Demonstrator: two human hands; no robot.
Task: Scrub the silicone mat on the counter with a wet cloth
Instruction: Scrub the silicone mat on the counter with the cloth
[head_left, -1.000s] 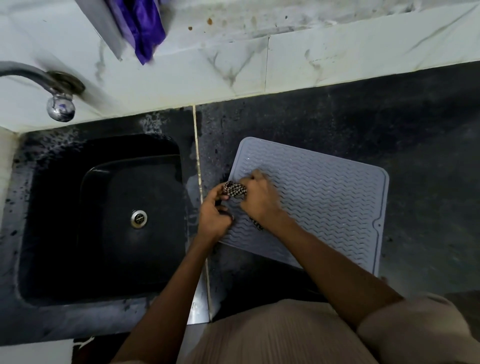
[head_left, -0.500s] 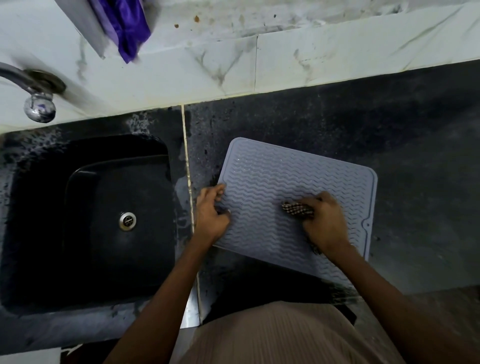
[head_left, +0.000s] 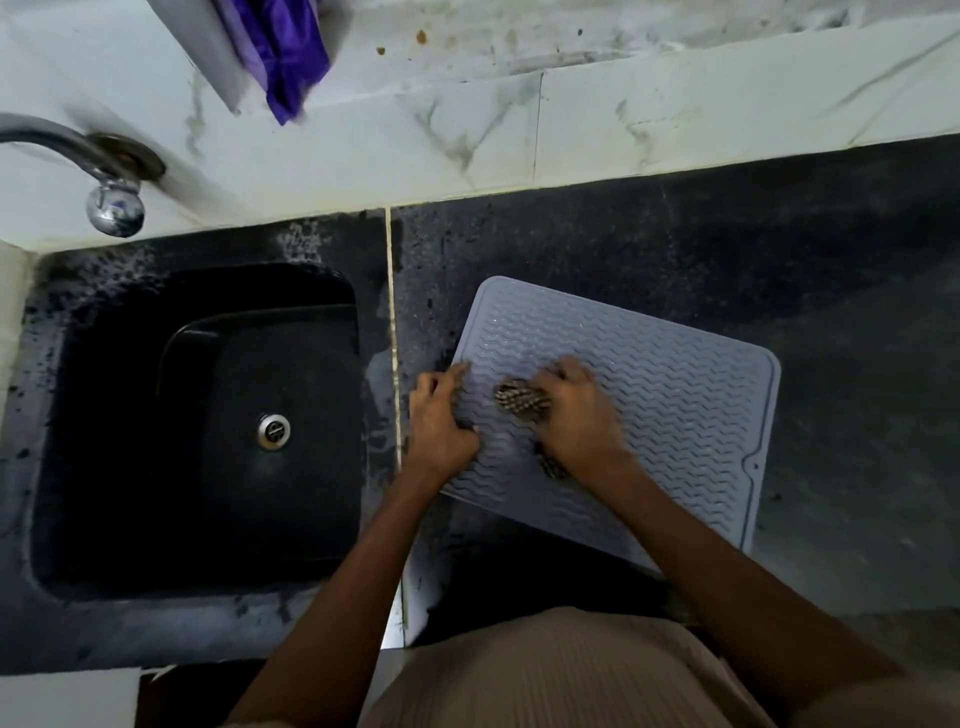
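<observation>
A grey silicone mat (head_left: 675, 415) with wavy ridges lies slightly turned on the dark counter, right of the sink. My right hand (head_left: 576, 415) presses a bunched checkered cloth (head_left: 517, 400) onto the left part of the mat; a bit of the cloth also shows under my wrist. My left hand (head_left: 439, 421) rests on the mat's left edge, its fingers curled down on the rim and pinning it to the counter.
A black sink (head_left: 208, 426) with a metal drain (head_left: 272, 431) sits to the left, under a chrome tap (head_left: 111, 205). White marble tiles (head_left: 571, 135) run along the back. A purple cloth (head_left: 280, 52) hangs from above. Dark counter (head_left: 779, 260) spreads beyond the mat.
My right hand swept the cloth from the mat's left side to its right, then back to the left part. The left hand let go of the cloth and has held the mat's edge since.
</observation>
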